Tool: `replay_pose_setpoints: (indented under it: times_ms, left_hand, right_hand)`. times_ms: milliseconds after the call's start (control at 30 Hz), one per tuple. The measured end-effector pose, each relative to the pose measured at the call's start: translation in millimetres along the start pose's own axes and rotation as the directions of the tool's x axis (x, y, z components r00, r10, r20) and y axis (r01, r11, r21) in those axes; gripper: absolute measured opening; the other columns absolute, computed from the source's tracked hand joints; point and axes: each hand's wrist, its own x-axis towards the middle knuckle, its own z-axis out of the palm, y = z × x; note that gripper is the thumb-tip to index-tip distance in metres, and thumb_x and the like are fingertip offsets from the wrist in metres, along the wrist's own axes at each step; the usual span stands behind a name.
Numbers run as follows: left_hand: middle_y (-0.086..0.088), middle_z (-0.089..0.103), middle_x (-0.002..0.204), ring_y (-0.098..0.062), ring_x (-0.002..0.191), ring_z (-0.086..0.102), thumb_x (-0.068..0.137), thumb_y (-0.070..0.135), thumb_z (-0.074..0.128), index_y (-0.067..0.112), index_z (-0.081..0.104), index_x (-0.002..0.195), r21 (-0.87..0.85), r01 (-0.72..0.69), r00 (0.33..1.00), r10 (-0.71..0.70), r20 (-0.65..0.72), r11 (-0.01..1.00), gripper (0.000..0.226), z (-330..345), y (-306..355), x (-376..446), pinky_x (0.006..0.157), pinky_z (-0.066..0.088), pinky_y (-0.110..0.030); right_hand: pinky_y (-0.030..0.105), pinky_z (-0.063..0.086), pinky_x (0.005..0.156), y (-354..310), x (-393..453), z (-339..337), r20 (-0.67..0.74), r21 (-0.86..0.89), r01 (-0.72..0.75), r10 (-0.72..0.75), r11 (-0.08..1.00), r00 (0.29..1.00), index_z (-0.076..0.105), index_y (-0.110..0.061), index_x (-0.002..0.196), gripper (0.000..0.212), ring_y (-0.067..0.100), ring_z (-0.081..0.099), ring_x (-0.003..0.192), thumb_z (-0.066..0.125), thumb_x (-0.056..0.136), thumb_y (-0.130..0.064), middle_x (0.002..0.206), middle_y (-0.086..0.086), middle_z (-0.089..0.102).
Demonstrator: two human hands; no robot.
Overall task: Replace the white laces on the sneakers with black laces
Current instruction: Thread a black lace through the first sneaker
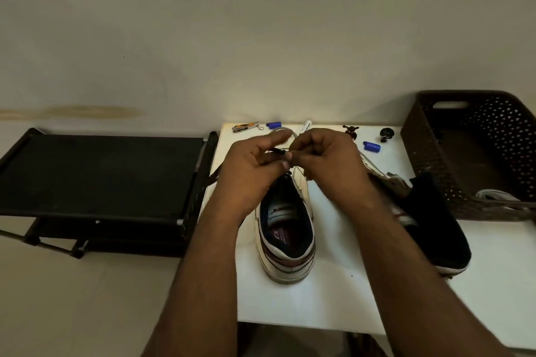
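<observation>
The step in hand appears to be lacing: both hands work above the front of the sneaker (285, 229), which stands on the table (319, 304) with its heel toward the camera. The left hand (251, 166) pinches the tip of a black lace (280, 151) between curled fingers (285, 164); the right hand (327, 158) has its fingers curled in against that same tip, but whether it grips the black lace or the pale loop (285, 132) rising behind the hands cannot be told. The next move likely calls for steering the tip into an eyelet and drawing the slack through evenly. Right of the sneaker lies a second shoe (435, 220), dark-lined, on its side. Behind the sneaker sit a nail clipper (245, 126), two blue caps (274, 124) and a marker (306, 126). Far right of the sneaker stands a brown basket (435, 153) holding pale laces (493, 195). Left of the sneaker, beside the table, stands a black rack (98, 177). A plain wall backs the scene.
</observation>
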Motion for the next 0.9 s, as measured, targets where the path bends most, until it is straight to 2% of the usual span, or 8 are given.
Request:
replay_pose_setpoints:
  times_ms: [67, 167, 233, 333, 467, 600, 767, 900]
  left_hand:
    - [0.004, 0.075, 0.097, -0.009, 0.091, 0.071, 0.082, -0.001, 0.070, 0.016, 0.073, 0.107, 0.104, 0.000, 0.998, 0.007, -0.066, 0.995, 0.030, -2, -2, 2, 0.085, 0.055, -0.024]
    - [0.008, 0.073, 0.083, -0.006, 0.082, 0.069, 0.080, 0.010, 0.075, 0.021, 0.077, 0.090, 0.239, 0.040, 0.976, 0.014, -0.219, 0.970, 0.015, -8, -9, 5, 0.079, 0.053, -0.021]
    - [0.009, 0.070, 0.080, -0.003, 0.079, 0.066, 0.079, 0.011, 0.077, 0.017, 0.076, 0.092, 0.270, 0.084, 0.957, -0.003, -0.289, 0.959, 0.014, -7, -12, 6, 0.079, 0.053, -0.019]
    - [0.008, 0.066, 0.078, -0.002, 0.074, 0.064, 0.081, 0.012, 0.075, 0.013, 0.075, 0.097, 0.306, 0.137, 0.932, -0.018, -0.363, 0.942, 0.016, -2, -12, 7, 0.076, 0.055, -0.023]
    - [0.000, 0.073, 0.083, -0.015, 0.079, 0.068, 0.082, 0.012, 0.071, 0.013, 0.077, 0.091, 0.303, 0.190, 0.923, -0.065, -0.379, 0.934, 0.011, 6, -12, 6, 0.082, 0.057, -0.036]
    - [-0.001, 0.074, 0.088, -0.015, 0.086, 0.067, 0.082, 0.014, 0.068, 0.015, 0.078, 0.091, 0.370, 0.212, 0.945, -0.094, -0.312, 0.905, 0.013, 11, -10, 5, 0.085, 0.055, -0.033]
    - [0.001, 0.074, 0.094, -0.014, 0.089, 0.066, 0.084, 0.019, 0.069, 0.018, 0.078, 0.095, 0.462, 0.221, 0.969, -0.141, -0.201, 0.859, 0.014, 16, -9, 2, 0.086, 0.054, -0.032]
    - [0.001, 0.074, 0.090, -0.015, 0.086, 0.066, 0.083, 0.017, 0.068, 0.019, 0.079, 0.090, 0.478, 0.249, 0.964, -0.167, -0.208, 0.842, 0.013, 17, -8, 2, 0.084, 0.055, -0.034]
  right_hand:
    - [0.019, 0.046, 0.052, 1, 1, -2, -0.035, 0.060, -0.032, 0.034, 0.998, 0.999, 0.071, -0.009, 0.079, 0.003, 0.004, 0.054, 0.051, 0.073, 0.081, -0.008, 0.063, 0.003, 0.066]
    - [0.028, 0.051, 0.057, 5, 3, -3, -0.045, 0.098, -0.129, 0.134, 0.987, 0.990, 0.070, -0.014, 0.091, 0.008, 0.010, 0.060, 0.059, 0.071, 0.083, -0.017, 0.074, 0.005, 0.070]
    - [0.033, 0.055, 0.064, 4, 1, -2, 0.079, -0.017, -0.248, 0.249, 0.969, 0.965, 0.065, -0.023, 0.103, 0.024, 0.014, 0.065, 0.073, 0.073, 0.081, -0.023, 0.086, 0.004, 0.069]
    - [0.023, 0.048, 0.066, -1, -10, 3, 0.295, -0.216, -0.307, 0.362, 0.927, 0.884, 0.054, -0.034, 0.118, 0.047, 0.010, 0.061, 0.083, 0.074, 0.077, -0.024, 0.087, -0.008, 0.061]
    - [0.019, 0.041, 0.060, 8, -11, 15, 0.100, -0.460, -0.149, 0.218, 0.875, 0.971, 0.056, -0.027, 0.121, 0.045, 0.011, 0.055, 0.075, 0.067, 0.079, -0.013, 0.080, -0.012, 0.053]
    - [0.029, 0.051, 0.066, 18, -7, 10, -0.036, -0.333, -0.233, 0.235, 0.913, 0.971, 0.064, -0.025, 0.105, 0.034, 0.019, 0.063, 0.077, 0.066, 0.076, -0.007, 0.090, 0.003, 0.066]
    - [0.041, 0.060, 0.070, 20, -4, -2, -0.026, -0.157, -0.312, 0.311, 0.937, 0.950, 0.062, -0.027, 0.094, 0.034, 0.024, 0.068, 0.079, 0.074, 0.073, -0.002, 0.086, 0.010, 0.068]
    - [0.048, 0.059, 0.071, 22, -3, -1, -0.029, -0.132, -0.311, 0.310, 0.941, 0.950, 0.061, -0.027, 0.091, 0.034, 0.027, 0.069, 0.080, 0.074, 0.073, -0.001, 0.085, 0.011, 0.069]
